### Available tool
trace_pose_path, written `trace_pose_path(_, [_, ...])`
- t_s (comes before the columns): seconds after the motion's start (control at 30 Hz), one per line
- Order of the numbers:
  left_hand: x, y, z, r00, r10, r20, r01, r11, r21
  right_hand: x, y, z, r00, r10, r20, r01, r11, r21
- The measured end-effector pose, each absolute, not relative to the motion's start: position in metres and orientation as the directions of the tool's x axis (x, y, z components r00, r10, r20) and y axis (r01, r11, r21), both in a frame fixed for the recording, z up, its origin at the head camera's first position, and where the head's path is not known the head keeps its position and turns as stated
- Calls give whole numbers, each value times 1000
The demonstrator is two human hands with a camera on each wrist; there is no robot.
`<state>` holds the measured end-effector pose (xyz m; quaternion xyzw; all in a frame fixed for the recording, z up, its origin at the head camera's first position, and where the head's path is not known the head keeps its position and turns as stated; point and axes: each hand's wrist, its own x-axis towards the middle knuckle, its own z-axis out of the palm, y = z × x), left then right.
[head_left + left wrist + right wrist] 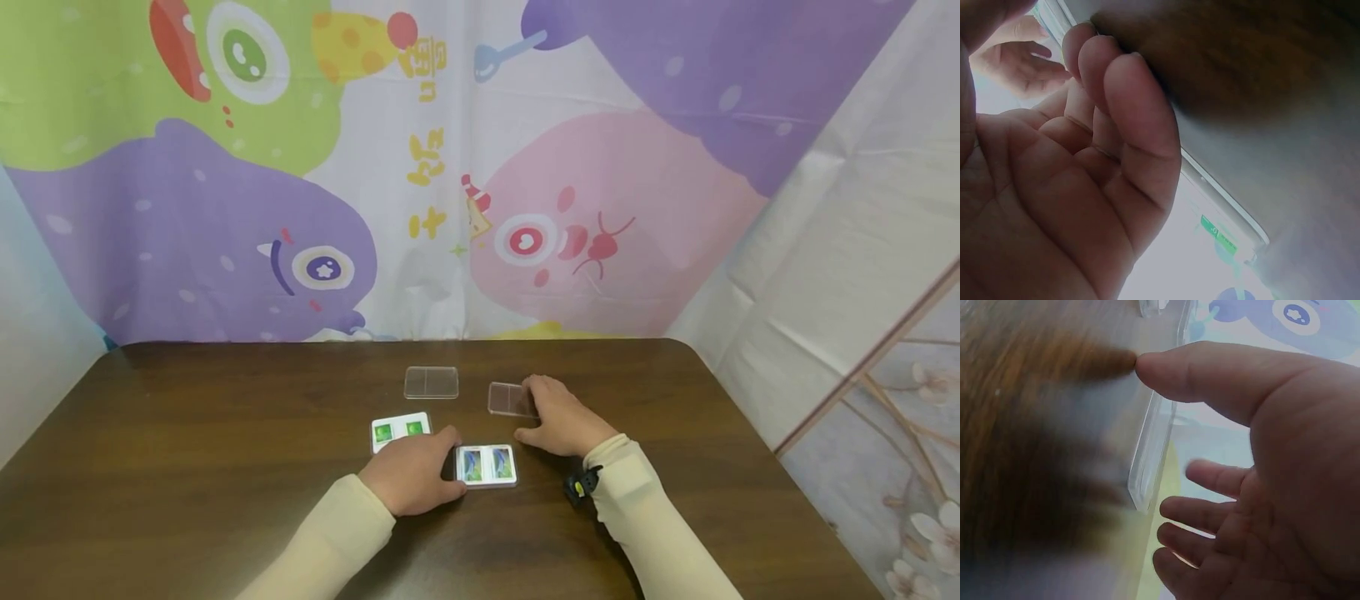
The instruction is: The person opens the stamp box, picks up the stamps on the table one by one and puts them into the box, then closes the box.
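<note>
On the table, a flat clear-edged case with two blue-and-green pictures on white point(486, 465) lies in front of the person. The left hand point(411, 473) grips its left end, thumb at the near corner and index finger at the far one. In the left wrist view the other fingers point(1141, 106) are curled. The right hand point(566, 417) reaches over the right end of a clear plastic lid point(507, 399), with thumb and fingers spread. In the right wrist view the thumb point(1179, 372) stands apart from the fingers; whether they touch the lid I cannot tell.
Partly behind the left hand lies a similar case with two green pictures point(400, 427). Another clear lid point(431, 382) lies near the back of the brown table point(225, 467). A cartoon-printed cloth point(420, 283) hangs behind the table's far edge.
</note>
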<state>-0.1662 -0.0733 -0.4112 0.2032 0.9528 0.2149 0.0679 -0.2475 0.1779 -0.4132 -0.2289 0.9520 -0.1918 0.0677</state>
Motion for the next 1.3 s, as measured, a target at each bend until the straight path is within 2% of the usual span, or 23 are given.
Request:
trace_pose_path(0.13, [-166, -75, -412, -906, 421, -35, 365, 823, 436, -249, 178, -415, -891, -449, -70, -386, 829, -405])
trace_pose_path(0.4, [-166, -76, -412, -907, 420, -19, 373, 825, 424, -249, 177, -411, -891, -449, -63, -412, 860, -302])
trace_pose_path(1.03, [-166, -75, -411, -916, 399, 24, 374, 833, 409, -246, 176, -408, -894, -440, -88, -395, 864, -313])
trace_pose_path(1.3, [-167, -75, -411, -923, 386, -8, 347, 837, 423, -247, 179, -408, -895, -433, -104, -385, 869, -311])
